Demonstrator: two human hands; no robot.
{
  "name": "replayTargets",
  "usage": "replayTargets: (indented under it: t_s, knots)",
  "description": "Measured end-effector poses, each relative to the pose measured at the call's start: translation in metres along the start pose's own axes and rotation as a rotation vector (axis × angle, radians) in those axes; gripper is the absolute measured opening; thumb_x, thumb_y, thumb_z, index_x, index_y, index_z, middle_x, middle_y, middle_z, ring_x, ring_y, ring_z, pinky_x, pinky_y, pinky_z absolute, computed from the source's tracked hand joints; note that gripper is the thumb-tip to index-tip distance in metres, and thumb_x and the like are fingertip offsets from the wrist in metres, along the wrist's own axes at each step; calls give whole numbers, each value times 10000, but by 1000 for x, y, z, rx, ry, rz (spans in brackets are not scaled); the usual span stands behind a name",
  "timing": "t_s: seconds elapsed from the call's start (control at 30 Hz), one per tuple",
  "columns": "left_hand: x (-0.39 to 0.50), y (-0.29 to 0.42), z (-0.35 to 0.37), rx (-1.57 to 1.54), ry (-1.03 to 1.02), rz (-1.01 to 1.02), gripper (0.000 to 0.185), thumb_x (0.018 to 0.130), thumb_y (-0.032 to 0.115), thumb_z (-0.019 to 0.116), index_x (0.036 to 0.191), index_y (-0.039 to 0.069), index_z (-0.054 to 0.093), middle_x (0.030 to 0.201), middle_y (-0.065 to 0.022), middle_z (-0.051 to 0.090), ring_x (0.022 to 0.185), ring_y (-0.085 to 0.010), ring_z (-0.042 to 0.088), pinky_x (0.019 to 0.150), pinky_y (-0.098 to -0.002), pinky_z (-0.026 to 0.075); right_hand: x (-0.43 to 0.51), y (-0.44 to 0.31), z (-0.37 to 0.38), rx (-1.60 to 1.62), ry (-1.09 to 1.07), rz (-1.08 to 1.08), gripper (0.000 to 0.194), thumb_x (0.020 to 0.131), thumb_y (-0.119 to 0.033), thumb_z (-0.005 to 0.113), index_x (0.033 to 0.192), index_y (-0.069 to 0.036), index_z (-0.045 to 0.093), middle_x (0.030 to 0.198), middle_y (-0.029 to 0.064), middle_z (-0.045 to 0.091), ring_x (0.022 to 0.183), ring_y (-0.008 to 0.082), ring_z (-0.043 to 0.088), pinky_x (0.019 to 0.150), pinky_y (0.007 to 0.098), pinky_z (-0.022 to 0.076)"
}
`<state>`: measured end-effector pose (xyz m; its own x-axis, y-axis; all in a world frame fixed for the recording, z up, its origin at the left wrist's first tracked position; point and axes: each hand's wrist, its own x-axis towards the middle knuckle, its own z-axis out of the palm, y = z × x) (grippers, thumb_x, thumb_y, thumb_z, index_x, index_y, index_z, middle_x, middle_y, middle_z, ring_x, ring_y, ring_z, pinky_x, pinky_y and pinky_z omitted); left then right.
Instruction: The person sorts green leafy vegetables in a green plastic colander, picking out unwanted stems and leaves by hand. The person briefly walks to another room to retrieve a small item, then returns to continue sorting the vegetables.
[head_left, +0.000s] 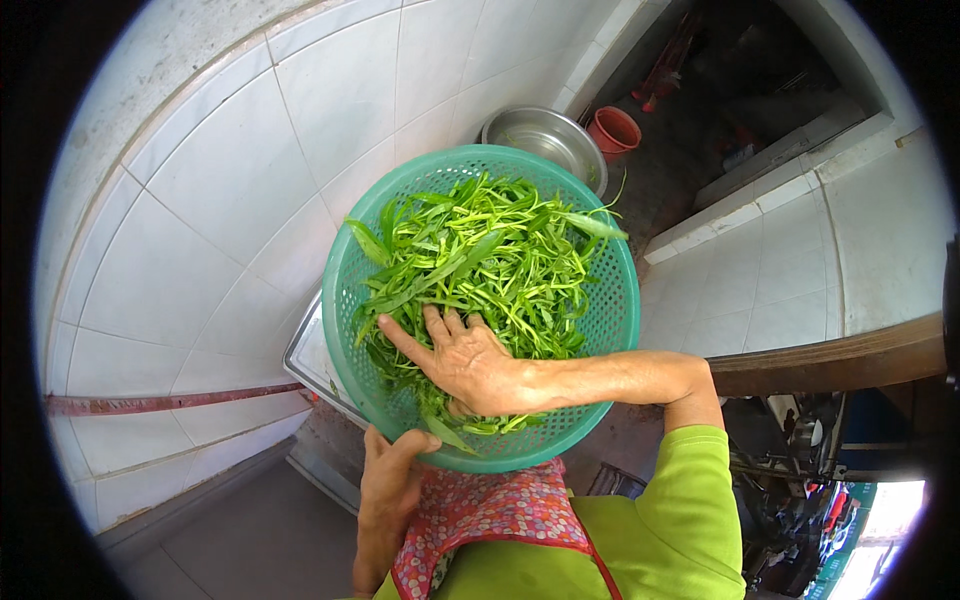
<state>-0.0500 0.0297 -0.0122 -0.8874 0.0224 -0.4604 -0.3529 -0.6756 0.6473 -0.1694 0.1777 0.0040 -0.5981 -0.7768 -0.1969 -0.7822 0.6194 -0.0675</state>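
Note:
A round green plastic colander basket (631, 307) is in front of me, close to my body. It holds a heap of leafy greens (510, 262) with long narrow leaves and pale stems. My left hand (394, 469) grips the basket's near-left rim, its thumb over the edge. Reaching in from the right, my right hand (469, 369) lies palm down on the near part of the heap. Its fingers are spread, and some fingertips are hidden among the leaves. A few leaves rest against the basket's far-right and left walls.
Beyond the basket, a metal basin (551, 135) stands near a red bucket (616, 131). A metal-edged tray or sink (311, 367) shows partly under the basket's left side. White tiled wall (225, 187) rises at left; a dark doorway (735, 97) opens at far right.

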Motion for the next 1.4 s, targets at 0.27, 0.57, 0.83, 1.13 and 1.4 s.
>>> replayTargets:
  t_s: [0.27, 0.57, 0.83, 1.13, 1.4]
  knots:
    - [6, 0, 0, 2, -3, -74, 378, 748, -60, 593, 1125, -49, 604, 1010, -99, 681, 892, -218, 673, 750, -347, 550, 18, 22, -7, 561, -148, -48, 1184, 672, -16, 772, 1606, -88, 47, 916, 252, 600, 809, 381, 645, 706, 477, 527]
    - [9, -1, -13, -3, -41, -70, 386, 770, -26, 659, 1149, -55, 593, 953, -117, 699, 806, -209, 707, 569, -293, 601, -6, 86, -77, 1239, -8, -111, 986, 646, -50, 705, 1545, -12, 301, 1439, 155, 514, 1316, 226, 493, 1116, 348, 401]
    - [4, 0, -3, -23, -41, -15, 339, 774, -35, 656, 1110, -38, 610, 927, -103, 702, 795, -188, 695, 663, -325, 574, -14, 119, -104, 1114, 169, -89, 1051, 652, -139, 872, 1531, 10, 314, 1409, 177, 554, 1227, 267, 593, 1089, 390, 455]
    - [4, -4, -6, 33, -37, -80, 361, 778, -49, 626, 1137, -58, 586, 978, -113, 684, 852, -221, 690, 738, -366, 572, -16, 163, -90, 944, 157, 228, 801, 757, 50, 627, 1511, -24, 368, 894, 30, 681, 792, 79, 572, 774, 258, 471]
    - [8, -11, -1, -23, 22, -79, 418, 778, -54, 659, 1186, -37, 570, 996, -106, 696, 822, -205, 695, 660, -342, 589, -48, 118, -102, 270, 556, 263, 742, 795, -68, 742, 1468, -52, 431, 981, 144, 688, 828, 280, 674, 749, 401, 559]
